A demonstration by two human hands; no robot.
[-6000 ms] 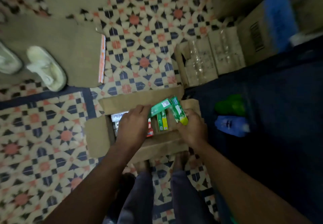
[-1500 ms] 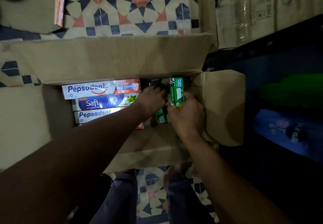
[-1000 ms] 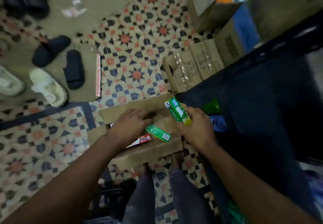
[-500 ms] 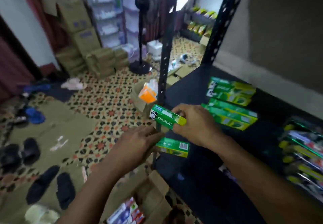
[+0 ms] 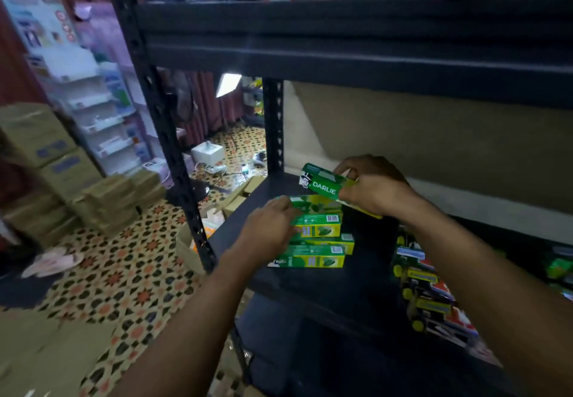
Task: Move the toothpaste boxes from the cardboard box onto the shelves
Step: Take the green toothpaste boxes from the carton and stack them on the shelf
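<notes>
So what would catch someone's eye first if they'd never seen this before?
The bright green Darlie box pinched in the right hand above the black shelf stands out first. Just below it, the left hand reaches the top of a stack of green toothpaste boxes on that shelf. On the left, the patterned floor tiles and piled brown cartons fill the background.

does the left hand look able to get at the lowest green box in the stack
Likely yes, once it lets go of the top box: the left hand sits beside the stack and nothing blocks the lowest green box, though others lie on it.
</notes>
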